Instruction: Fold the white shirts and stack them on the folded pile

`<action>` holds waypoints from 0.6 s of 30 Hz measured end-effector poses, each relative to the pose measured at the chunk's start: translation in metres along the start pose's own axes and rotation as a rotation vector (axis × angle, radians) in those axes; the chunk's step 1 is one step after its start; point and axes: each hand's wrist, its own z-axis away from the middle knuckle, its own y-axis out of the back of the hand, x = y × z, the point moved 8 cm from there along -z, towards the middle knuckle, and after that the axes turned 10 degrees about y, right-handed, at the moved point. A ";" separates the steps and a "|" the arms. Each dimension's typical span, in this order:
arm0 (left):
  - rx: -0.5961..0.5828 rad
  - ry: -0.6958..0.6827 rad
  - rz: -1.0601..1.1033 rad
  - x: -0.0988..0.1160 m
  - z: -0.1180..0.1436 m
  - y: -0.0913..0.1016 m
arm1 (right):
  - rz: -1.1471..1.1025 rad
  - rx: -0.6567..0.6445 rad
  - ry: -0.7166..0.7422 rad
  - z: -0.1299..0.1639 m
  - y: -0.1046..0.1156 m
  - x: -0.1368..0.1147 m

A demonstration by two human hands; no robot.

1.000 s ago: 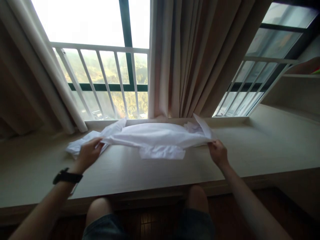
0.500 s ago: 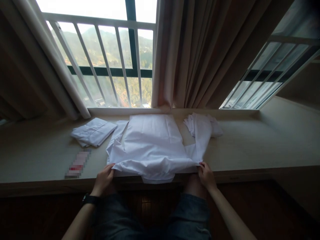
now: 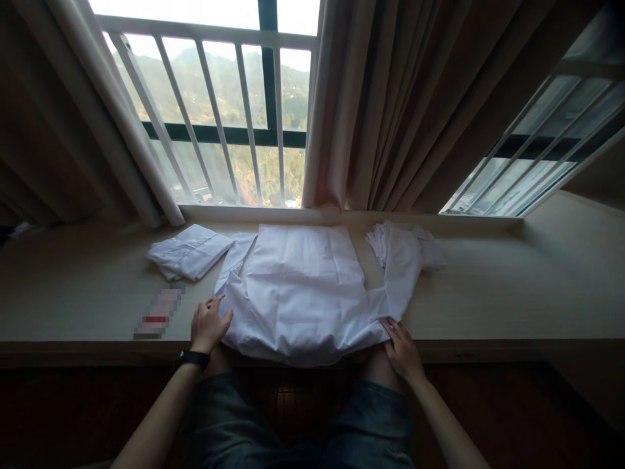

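Although it was gripped at both near corners earlier, the white garment (image 3: 303,286) is now laid on the ledge (image 3: 488,306), near edge overhanging, its weight judged mostly borne there. Nothing is held by the half-opened left hand (image 3: 211,324) alongside; whether cloth is pinched by the curled right hand (image 3: 403,348) cannot be told.

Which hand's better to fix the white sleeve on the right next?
Probably the right hand: it touches the white garment beside that sleeve, while the left hand is at the opposite side.
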 end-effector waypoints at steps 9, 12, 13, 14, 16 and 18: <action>-0.145 0.122 -0.075 0.027 -0.081 -0.028 | -0.015 0.067 -0.021 0.008 -0.011 0.008; -0.189 0.169 -0.061 0.013 -0.095 -0.034 | -0.042 0.112 -0.029 0.011 -0.013 0.013; -0.187 0.187 -0.053 0.008 -0.097 -0.034 | -0.052 0.126 -0.027 0.012 -0.014 0.014; -0.187 0.204 -0.035 0.002 -0.099 -0.035 | -0.061 0.140 -0.023 0.012 -0.014 0.016; -0.209 0.251 0.078 -0.011 -0.100 -0.039 | -0.071 0.162 -0.020 0.013 -0.015 0.018; -0.233 0.324 0.282 -0.024 -0.099 -0.043 | -0.074 0.175 -0.025 0.013 -0.015 0.020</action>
